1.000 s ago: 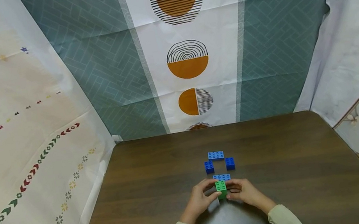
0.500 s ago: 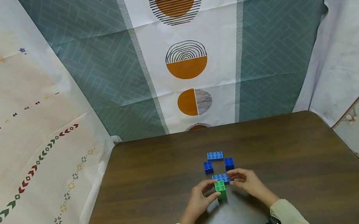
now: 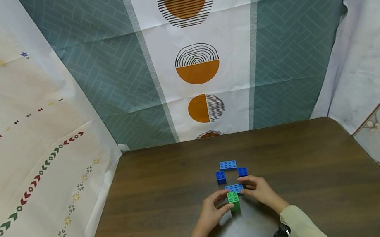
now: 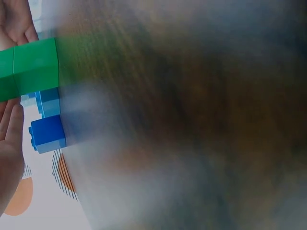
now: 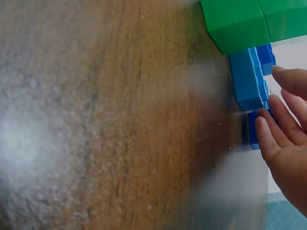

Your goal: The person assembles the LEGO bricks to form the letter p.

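Observation:
Two stacked green toy building bricks [image 3: 234, 202] stand upright on the table, the top one lighter. My left hand [image 3: 210, 212] pinches the stack from its left side, thumb at the front and fingertips at the upper back corner. In the left wrist view its fingers pass partly behind the green bricks [image 4: 36, 67]. Just behind the stack lies a light blue brick [image 3: 235, 188]. My right hand [image 3: 262, 192] is at that brick's right end, fingers loosely spread around its corner. The right wrist view shows its fingertips close by the light blue brick [image 5: 247, 79].
Farther back, a dark blue brick [image 3: 220, 178] lies at the left and another dark blue brick [image 3: 242, 171] at the right. A second light blue brick [image 3: 228, 165] closes the ring at the back. The brown table [image 3: 155, 183] ends at a patterned curtain [image 3: 114, 85].
My right hand has let go of the green bricks and moved back and right to the light blue brick's end. The left hand has kept its place on the green bricks.

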`<state>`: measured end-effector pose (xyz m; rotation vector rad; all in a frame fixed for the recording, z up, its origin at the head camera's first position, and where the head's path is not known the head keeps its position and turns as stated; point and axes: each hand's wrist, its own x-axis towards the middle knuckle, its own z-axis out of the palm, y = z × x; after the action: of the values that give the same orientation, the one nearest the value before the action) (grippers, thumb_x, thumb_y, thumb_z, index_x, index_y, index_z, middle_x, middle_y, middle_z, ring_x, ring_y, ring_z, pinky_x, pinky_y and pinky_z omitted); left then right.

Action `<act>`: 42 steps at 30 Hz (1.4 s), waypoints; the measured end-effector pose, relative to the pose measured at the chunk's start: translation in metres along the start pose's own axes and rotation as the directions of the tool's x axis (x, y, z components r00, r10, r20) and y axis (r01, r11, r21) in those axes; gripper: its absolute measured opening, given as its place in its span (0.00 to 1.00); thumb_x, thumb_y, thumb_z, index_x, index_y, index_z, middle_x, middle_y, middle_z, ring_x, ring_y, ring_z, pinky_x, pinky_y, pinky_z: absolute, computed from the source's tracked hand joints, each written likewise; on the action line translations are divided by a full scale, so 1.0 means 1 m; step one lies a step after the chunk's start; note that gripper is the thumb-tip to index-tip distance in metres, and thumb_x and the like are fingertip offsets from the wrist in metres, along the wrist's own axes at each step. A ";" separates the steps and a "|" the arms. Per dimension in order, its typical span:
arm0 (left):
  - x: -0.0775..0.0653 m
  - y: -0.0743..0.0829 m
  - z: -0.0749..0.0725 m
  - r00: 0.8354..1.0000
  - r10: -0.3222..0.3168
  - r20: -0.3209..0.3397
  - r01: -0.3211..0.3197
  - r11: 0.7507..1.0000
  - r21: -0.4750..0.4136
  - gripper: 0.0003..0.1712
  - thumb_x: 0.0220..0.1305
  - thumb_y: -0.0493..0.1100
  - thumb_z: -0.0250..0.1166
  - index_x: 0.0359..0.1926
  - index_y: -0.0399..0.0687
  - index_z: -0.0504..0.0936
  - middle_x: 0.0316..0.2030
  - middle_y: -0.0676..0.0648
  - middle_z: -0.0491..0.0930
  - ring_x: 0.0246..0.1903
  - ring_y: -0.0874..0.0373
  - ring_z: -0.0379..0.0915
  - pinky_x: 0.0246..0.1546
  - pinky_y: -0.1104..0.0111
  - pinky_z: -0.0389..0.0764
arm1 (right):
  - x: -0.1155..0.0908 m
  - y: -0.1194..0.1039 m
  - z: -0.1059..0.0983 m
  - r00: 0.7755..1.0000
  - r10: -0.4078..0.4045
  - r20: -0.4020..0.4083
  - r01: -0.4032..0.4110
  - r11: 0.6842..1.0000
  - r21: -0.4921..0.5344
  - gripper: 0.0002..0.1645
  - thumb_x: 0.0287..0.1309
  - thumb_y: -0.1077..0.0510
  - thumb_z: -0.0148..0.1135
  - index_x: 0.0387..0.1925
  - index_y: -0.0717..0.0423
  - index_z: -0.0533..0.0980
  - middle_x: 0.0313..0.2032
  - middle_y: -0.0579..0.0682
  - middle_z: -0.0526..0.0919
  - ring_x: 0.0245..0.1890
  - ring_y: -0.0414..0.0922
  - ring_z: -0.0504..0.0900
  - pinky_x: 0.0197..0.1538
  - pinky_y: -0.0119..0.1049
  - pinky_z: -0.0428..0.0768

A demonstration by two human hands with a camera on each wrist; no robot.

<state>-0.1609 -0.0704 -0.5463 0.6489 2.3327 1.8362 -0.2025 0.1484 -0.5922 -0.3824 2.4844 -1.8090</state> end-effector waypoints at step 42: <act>0.006 -0.038 0.001 0.998 -0.070 0.007 0.069 0.997 0.040 0.18 0.56 0.34 0.70 0.49 0.37 0.80 0.46 0.40 0.82 0.47 0.48 0.80 0.46 0.67 0.82 | 0.003 0.000 0.003 1.000 0.006 -0.014 -0.008 0.992 -0.125 0.18 0.50 0.68 0.70 0.46 0.60 0.81 0.46 0.58 0.81 0.46 0.55 0.81 0.46 0.44 0.83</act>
<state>-0.1760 -0.0737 -0.5817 0.5712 2.3611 1.7588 -0.2046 0.1452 -0.5923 -0.3682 2.6130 -1.6629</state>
